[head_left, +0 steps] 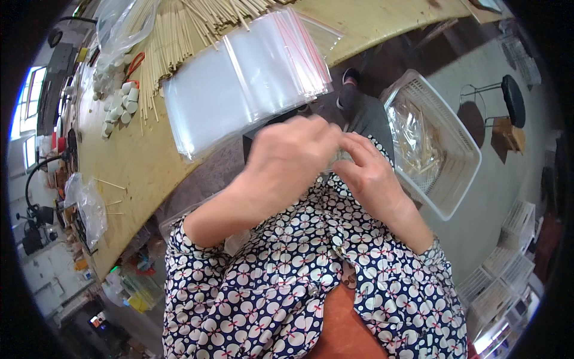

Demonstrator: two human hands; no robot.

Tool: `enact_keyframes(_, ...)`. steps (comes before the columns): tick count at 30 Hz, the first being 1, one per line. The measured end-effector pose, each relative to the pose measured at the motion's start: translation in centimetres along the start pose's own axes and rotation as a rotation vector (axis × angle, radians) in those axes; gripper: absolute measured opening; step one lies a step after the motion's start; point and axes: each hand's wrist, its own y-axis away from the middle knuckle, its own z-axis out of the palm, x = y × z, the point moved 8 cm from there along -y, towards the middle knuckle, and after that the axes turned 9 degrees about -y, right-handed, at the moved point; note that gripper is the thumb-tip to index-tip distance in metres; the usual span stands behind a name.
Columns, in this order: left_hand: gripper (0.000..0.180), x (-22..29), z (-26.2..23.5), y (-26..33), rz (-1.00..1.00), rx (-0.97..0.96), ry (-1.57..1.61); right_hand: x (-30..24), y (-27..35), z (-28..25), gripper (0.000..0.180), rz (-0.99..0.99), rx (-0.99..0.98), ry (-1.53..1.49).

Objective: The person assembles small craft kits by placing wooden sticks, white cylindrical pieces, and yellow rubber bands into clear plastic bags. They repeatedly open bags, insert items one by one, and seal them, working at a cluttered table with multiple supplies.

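My left hand (293,148) is smeared by motion, its fingers curled and reaching across to the fingertips of my right hand (372,173). Both hands meet above my lap, pinching what looks like a clear plastic bag; most of it is hidden behind the hands and hard to make out. Just beyond my left hand, a stack of clear zip bags (209,99) with red seal lines lies at the table edge. Past the stack spreads a large heap of thin wooden sticks (173,36).
White cylindrical pieces (124,105) and red-handled scissors (135,63) lie on the yellowish table (119,155), near a crumpled plastic bag (89,206). To my right stands a white plastic basket (463,173) holding bagged sticks (415,140). Farther off is a black-seated stool (512,100). A person's foot (350,76) shows beyond my hands.
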Motion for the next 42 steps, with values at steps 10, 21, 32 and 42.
enact_keyframes(10, 0.005, -9.0, -6.1, 1.8, -0.41, 0.14, 0.174, 1.1, 1.0, -1.6, 0.012, 0.027, 0.047, -0.004)
enact_keyframes(21, 0.019, -15.9, -5.2, -14.3, -0.145, 0.056, -0.062, 2.2, 0.6, -2.0, 0.012, 0.014, 0.08, -0.069)
enact_keyframes(32, 0.033, -21.2, 2.0, -27.8, -0.046, -0.094, -0.464, 3.8, 1.6, -4.4, 0.011, 0.043, 0.175, -0.197)
enact_keyframes(42, 0.02, -26.2, -2.0, -25.6, -0.543, 0.046, 0.809, 4.2, 1.8, -4.6, 0.013, 0.036, 0.205, -0.19)
